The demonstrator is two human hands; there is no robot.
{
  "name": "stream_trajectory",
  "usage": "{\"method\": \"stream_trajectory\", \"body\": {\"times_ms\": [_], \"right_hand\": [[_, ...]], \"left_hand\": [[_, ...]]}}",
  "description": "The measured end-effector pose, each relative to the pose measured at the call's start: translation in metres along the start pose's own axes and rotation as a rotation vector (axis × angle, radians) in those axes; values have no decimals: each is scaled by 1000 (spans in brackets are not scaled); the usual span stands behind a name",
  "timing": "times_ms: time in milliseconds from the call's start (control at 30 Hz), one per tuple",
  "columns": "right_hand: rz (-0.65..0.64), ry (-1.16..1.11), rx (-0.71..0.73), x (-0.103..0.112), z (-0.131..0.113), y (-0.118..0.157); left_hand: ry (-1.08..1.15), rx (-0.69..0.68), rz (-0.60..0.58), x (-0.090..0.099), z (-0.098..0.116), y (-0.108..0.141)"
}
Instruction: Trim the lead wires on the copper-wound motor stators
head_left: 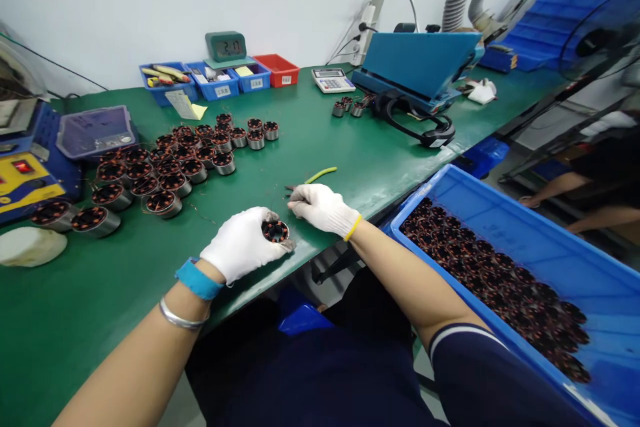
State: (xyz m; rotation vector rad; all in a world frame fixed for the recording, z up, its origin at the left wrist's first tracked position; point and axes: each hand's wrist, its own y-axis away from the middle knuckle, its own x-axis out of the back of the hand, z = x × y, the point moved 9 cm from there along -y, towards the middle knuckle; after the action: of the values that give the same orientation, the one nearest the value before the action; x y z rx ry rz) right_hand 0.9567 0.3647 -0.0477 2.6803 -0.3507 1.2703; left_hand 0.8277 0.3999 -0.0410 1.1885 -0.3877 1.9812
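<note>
My left hand (247, 245), in a white glove, is wrapped round a small motor stator (276, 231) with a metal ring and copper windings. It holds the stator upright near the table's front edge. Just right of it, my right hand (323, 207), also gloved, has its fingertips pinched together; whatever lies between them is too small to make out. Behind those fingers are cutting pliers with a yellow-green handle (323, 174), their dark jaws poking out to the left and their middle hidden by the hand.
Many stators (173, 163) stand in rows on the green table (280, 147) at left. A blue bin (525, 240) of stators is at right. Small boxes (220, 85), a calculator (333, 80) and a black headband device (415, 120) stand farther back. Another person's arm (555, 187) shows at far right.
</note>
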Motion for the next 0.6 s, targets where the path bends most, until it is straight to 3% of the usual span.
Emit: {"method": "stream_trajectory", "body": {"times_ms": [167,233,300,367,433,467,600], "right_hand": [[33,27,-60,14,29,37],[135,74,-49,25,30,48],[276,98,99,36,14,57],[331,127,362,34,-16,67],[243,194,567,15,-39,74],[173,229,594,5,-44,74],[-17,219,410,-15,-34,65]], "left_hand": [[-8,-12,-15,1,-1,-3],[7,-16,-23,1,-3,-5],[21,-16,-42,0,-5,-5],[3,-21,-55,-1,-6,-6],[-40,-26,-56,0,-7,-6],[-57,-32,-55,0,-6,-6],[-50,-65,-61,0,-4,-5]]}}
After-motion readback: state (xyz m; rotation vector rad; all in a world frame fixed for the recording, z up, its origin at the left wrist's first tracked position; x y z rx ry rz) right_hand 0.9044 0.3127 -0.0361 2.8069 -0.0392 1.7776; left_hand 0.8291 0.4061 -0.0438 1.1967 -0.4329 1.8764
